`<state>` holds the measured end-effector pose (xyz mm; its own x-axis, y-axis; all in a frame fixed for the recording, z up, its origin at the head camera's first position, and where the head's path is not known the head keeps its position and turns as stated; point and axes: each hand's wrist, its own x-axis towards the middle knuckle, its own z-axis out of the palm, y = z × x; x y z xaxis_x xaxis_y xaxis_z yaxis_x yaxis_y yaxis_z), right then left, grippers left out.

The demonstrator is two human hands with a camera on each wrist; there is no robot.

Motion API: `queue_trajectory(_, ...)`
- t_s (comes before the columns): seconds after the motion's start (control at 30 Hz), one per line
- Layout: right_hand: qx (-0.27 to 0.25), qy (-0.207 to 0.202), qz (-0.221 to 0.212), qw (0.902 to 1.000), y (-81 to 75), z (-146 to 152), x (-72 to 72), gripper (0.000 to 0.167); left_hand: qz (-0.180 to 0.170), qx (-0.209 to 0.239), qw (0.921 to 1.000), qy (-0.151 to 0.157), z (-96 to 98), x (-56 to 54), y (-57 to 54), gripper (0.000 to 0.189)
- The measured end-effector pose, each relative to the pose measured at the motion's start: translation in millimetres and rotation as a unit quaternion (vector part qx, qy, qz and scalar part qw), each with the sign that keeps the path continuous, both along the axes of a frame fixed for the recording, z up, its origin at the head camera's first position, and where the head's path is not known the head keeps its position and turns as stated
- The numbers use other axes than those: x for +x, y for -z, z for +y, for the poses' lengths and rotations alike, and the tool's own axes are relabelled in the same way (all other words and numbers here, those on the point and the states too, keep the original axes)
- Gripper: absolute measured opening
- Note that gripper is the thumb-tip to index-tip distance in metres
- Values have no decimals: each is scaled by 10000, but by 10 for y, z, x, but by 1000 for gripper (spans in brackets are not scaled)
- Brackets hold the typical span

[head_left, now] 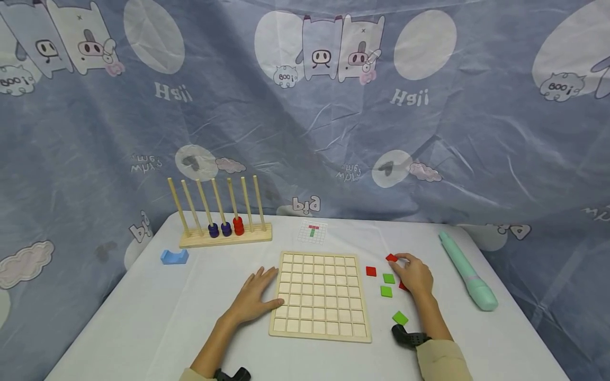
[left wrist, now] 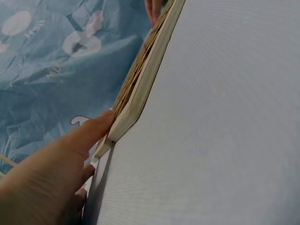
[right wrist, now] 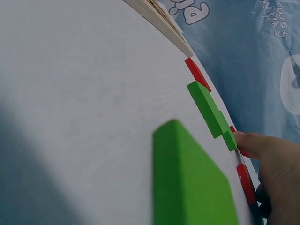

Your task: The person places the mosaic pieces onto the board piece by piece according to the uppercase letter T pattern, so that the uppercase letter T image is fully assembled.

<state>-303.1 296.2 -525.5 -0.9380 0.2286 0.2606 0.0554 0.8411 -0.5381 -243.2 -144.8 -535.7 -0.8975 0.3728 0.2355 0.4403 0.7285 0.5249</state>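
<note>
- Your left grip [head_left: 256, 297] lies with fingers spread on the table [head_left: 147, 323], thumb on the left edge of the wooden grid board [head_left: 320, 295].
- Your right grip [head_left: 413, 274] pinches a red tile [head_left: 392, 257] between thumb and index finger, to the right of the board's upper right corner and well apart from its rim.
- Between that grip and the board's right edge you have a second red tile [head_left: 370, 271] and two green tiles [head_left: 388, 278], with table showing between tiles and rim.
- A third red tile [head_left: 403, 286] is partly hidden by your right hand; a lone green tile [head_left: 400, 318] sits nearer you, just beside the black wrist camera [head_left: 409, 337].
- On your right, a strip of table separates your forearm from the mint-green wand [head_left: 463, 267], which lies near the table's right edge.
- Past the board's far edge lie the pattern card [head_left: 312, 232] and, leftward, the peg rack [head_left: 229, 241]; the blue block [head_left: 174, 257] sits near the table's left edge.
- A hanging cloth [head_left: 314, 116] rises behind the table's far edge.
</note>
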Motion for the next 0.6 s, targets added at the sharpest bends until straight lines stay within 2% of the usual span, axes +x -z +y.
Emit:
queue_trajectory(0.3,-342,-490,263,9979,2,-59,72,35,61,-87,9999,18,-7,-2,24,79)
queue_trajectory(0.6,-540,-966,508,9926,-104,-350,210,34,106,-138,9998,-71,-14,-22,58,80)
